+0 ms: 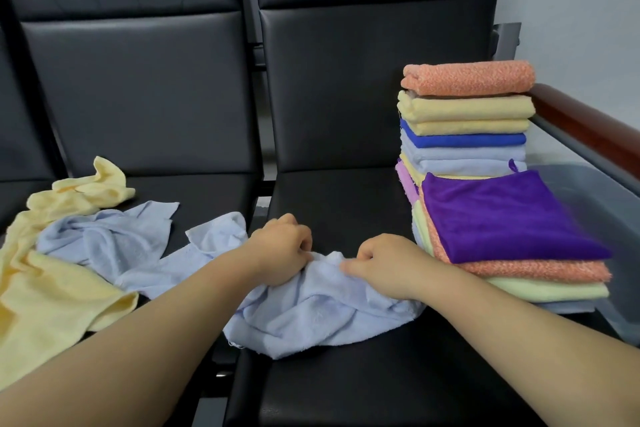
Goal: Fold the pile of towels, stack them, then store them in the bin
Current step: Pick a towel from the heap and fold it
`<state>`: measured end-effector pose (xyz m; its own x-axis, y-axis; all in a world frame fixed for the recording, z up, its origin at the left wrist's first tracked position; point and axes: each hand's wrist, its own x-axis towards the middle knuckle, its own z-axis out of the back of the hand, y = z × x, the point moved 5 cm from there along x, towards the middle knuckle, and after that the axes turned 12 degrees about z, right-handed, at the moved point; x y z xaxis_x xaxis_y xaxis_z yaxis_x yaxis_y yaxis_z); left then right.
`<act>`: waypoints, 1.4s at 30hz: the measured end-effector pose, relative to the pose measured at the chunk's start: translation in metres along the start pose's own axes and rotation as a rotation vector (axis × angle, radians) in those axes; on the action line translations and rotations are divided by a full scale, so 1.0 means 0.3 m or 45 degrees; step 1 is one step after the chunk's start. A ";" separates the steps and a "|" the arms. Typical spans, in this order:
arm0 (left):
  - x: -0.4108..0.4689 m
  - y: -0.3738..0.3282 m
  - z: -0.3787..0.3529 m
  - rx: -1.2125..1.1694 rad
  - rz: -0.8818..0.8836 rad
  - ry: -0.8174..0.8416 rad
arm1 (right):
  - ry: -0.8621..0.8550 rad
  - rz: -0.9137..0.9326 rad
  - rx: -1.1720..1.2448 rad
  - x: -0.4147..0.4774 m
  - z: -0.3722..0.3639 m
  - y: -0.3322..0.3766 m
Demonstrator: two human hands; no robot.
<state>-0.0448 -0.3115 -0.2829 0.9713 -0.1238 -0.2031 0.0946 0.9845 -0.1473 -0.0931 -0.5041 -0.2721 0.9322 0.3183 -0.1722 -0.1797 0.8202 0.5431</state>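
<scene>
On the seat: crumpled blue towel gripped by both hands

At far right, just beside the folded stack (467,135), stands a grey bin (595,204); its contents cannot be seen. The left hand (280,253) and right hand (381,263) each pinch the far edge of a crumpled light-blue towel (311,315). It lies on the black seat (346,374), long axis left to right.

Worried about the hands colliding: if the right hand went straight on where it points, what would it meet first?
Probably the left hand, across the bunched pale blue terry towel both grip; depth is unclear.
</scene>
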 end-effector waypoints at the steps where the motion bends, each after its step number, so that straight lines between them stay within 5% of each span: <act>1: -0.009 -0.003 0.020 -0.019 -0.022 -0.062 | -0.015 -0.005 0.013 0.004 0.006 0.003; 5: -0.064 -0.026 0.128 -0.445 -0.093 -0.137 | -0.188 0.089 0.037 0.015 0.059 0.012; 13: -0.209 -0.070 0.290 -0.710 -0.282 -0.327 | -0.210 0.421 0.203 0.004 0.114 0.091; 21: -0.214 -0.023 0.278 -0.699 -0.113 -0.384 | -0.319 0.458 0.184 -0.039 0.187 0.115; 28: -0.216 -0.070 0.206 -0.816 -0.273 -0.043 | -0.225 0.435 0.284 -0.051 0.210 0.132; 37: -0.193 -0.101 0.197 -0.763 -0.216 -0.183 | -0.037 0.441 0.560 -0.081 0.238 0.156; 42: -0.185 -0.073 0.235 -0.897 -0.155 -0.236 | -0.215 0.380 0.256 -0.073 0.273 0.123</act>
<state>-0.0853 -0.3176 -0.2003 0.9897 -0.1428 0.0122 0.1023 0.6446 -0.7577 -0.0946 -0.5197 -0.1810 0.8897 0.4323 0.1464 -0.4015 0.5887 0.7015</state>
